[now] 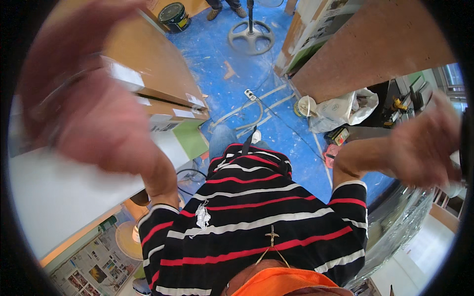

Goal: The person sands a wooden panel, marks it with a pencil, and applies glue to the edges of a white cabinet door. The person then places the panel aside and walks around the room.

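Note:
My left hand (106,126) is raised close to the camera at the left, large and smeared by motion. Behind it stand brown cardboard boxes (158,66) and a white flat surface (89,190). At the right edge, my right hand (424,143) is also lifted and blurred, near some dark tools (397,108). In neither hand can I make out the fingers clearly or anything held. Both forearms spread outward from the sleeves of a black striped shirt (256,207).
Blue sheeting (217,69) covers the floor, crossed by a cable and power strip (250,94). Ahead are a round grey stand base (251,37), a dark bucket (174,17) and another person's shoes (227,13). A white plastic bag (343,109) lies at the right.

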A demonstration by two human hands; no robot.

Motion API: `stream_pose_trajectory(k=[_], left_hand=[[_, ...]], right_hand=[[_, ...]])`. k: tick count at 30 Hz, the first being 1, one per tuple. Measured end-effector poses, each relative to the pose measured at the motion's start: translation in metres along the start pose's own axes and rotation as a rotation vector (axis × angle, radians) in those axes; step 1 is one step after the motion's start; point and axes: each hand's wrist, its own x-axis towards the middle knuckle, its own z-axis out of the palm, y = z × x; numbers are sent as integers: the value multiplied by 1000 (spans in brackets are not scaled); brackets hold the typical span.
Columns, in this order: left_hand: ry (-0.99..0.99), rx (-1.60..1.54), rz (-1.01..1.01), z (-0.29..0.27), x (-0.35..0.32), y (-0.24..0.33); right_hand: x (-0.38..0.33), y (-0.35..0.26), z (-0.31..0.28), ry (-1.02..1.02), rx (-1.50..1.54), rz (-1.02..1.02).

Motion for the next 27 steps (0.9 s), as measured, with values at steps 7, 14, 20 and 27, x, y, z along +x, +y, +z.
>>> stream_pose_trajectory(k=[7,14,20,27], left_hand=[[-17,-34,361,12,70,-26],[-45,-61,363,-16,69,-110],[-77,-53,373,-64,79,-228],[-96,-157,322,-101,102,-376]], right_hand=[[60,19,3,-49,-44,-350],[76,85,23,-81,-188,-418],[111,179,81,-62,-319,-456],[130,277,161,-55,-460,-450]])
